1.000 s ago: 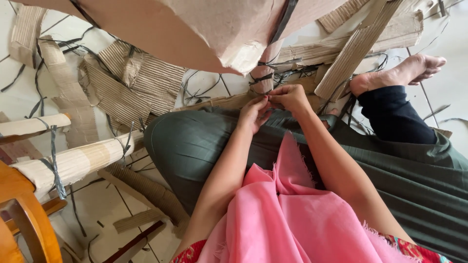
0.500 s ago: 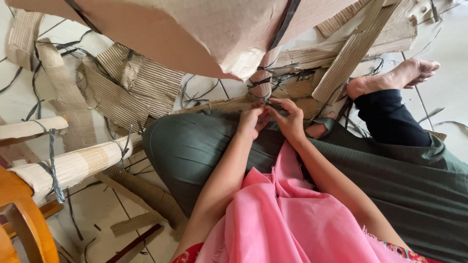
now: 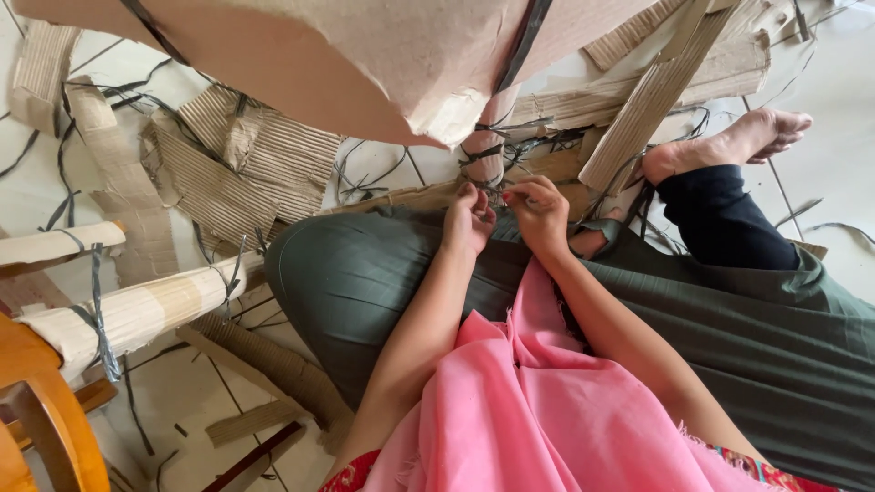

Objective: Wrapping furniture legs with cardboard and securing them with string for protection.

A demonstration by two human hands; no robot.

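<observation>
Seated person's left hand (image 3: 468, 221) and right hand (image 3: 540, 211) meet over green-clad knee (image 3: 365, 273), fingertips pinching dark strap (image 3: 499, 195) below wrapped cardboard leg (image 3: 486, 146). Large cardboard sheet (image 3: 365, 55) at 12 o'clock, bare foot (image 3: 729, 144) at 2, pink cloth (image 3: 529, 410) at 6, wrapped rails (image 3: 137, 305) at 9.

Relative to wrapped leg (image 3: 486, 146): both hands (image 3: 469, 221) (image 3: 540, 214) just below, cardboard sheet (image 3: 365, 55) above, foot (image 3: 729, 141) right, corrugated scraps (image 3: 237, 164) left.
</observation>
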